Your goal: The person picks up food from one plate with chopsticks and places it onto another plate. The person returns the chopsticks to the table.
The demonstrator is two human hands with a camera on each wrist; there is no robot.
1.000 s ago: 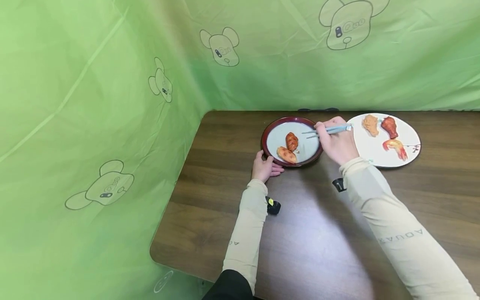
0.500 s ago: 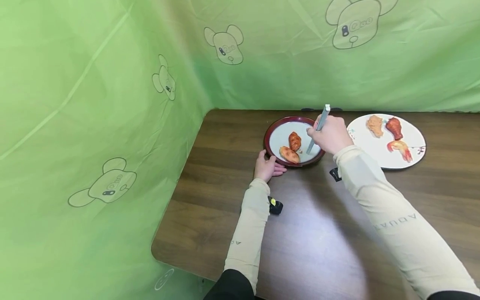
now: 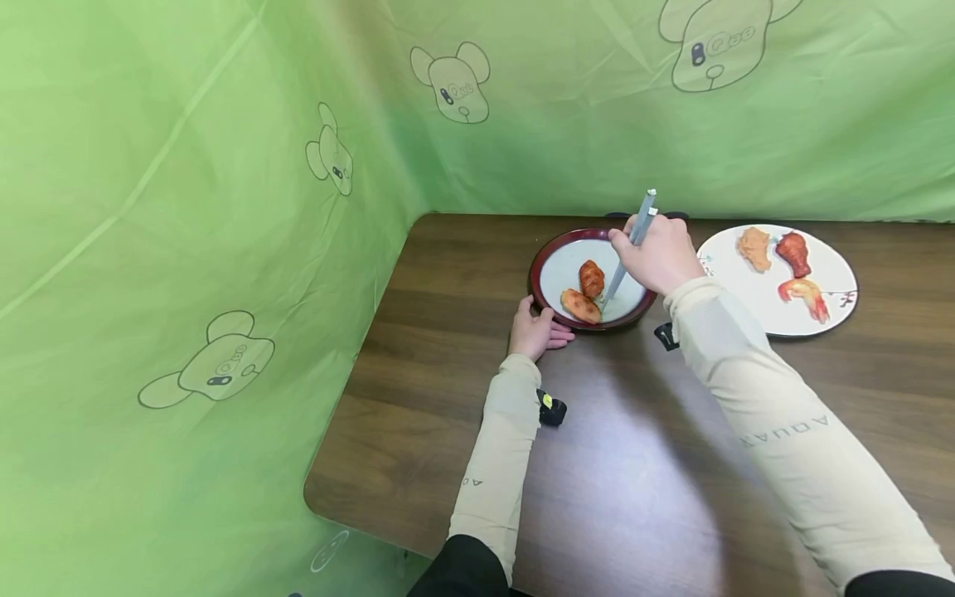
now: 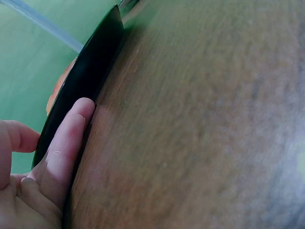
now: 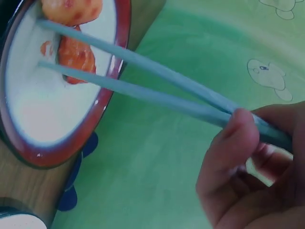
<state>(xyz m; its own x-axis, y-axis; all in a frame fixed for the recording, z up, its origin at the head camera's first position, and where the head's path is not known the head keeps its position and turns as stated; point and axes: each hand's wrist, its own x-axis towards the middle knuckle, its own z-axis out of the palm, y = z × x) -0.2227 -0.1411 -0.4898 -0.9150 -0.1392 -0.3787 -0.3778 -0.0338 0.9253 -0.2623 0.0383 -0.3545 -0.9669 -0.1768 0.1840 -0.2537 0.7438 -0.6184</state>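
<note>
My left hand holds the near left rim of the plate, which has a dark red rim and pale centre. In the left wrist view its fingers lie against the plate's dark underside. My right hand pinches pale blue chopsticks, tilted down into that plate. In the right wrist view their tips are spread, on either side of a small orange piece. Next to it lie a browned piece like a chicken wing and a dumpling-like piece. Whether the tips touch anything is unclear.
A white oval plate stands to the right, bearing a fried piece, a red-brown drumstick and a shrimp. Green printed cloth rises behind and left of the brown table. A dark object lies partly hidden at the back edge.
My right hand has turned the chopsticks from nearly level to steep and brought their tips down and left into the red-rimmed plate. The left hand has stayed at the rim.
</note>
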